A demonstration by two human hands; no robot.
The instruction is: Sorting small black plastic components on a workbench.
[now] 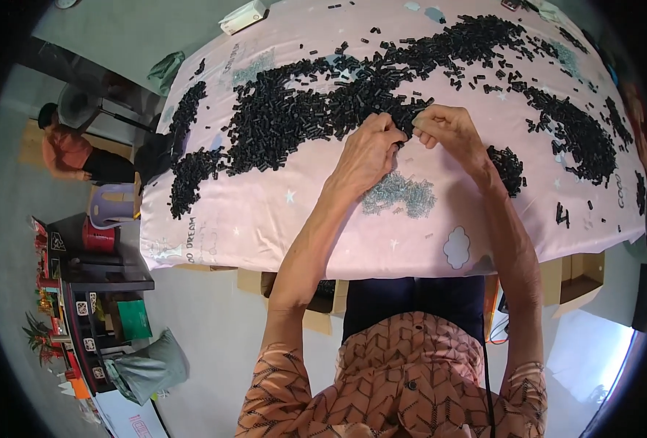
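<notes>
My left hand (pixel 371 152) is closed, its fingers curled at the near edge of a wide heap of small black plastic parts (pixel 279 120). A bit of black shows at its fingertips, apparently one of those parts. Just to the right, my right hand (pixel 449 133) is pinched, thumb against fingers, almost touching the left. Whatever lies in that pinch is too small to make out. Below both hands sits a loose pile of tiny, thin silvery pieces (pixel 398 196) that look like springs. A smaller cluster of black parts (pixel 507 169) lies beside my right wrist.
The pink patterned cloth (pixel 301 241) covers the table. More black parts (pixel 582 142) spread at right, with silvery piles (pixel 254 67) farther back. A white box (pixel 243 16) stands at the far edge. Open cardboard boxes (pixel 582 277) sit below. Another person (pixel 71 150) is at left, near a purple chair (pixel 112 206).
</notes>
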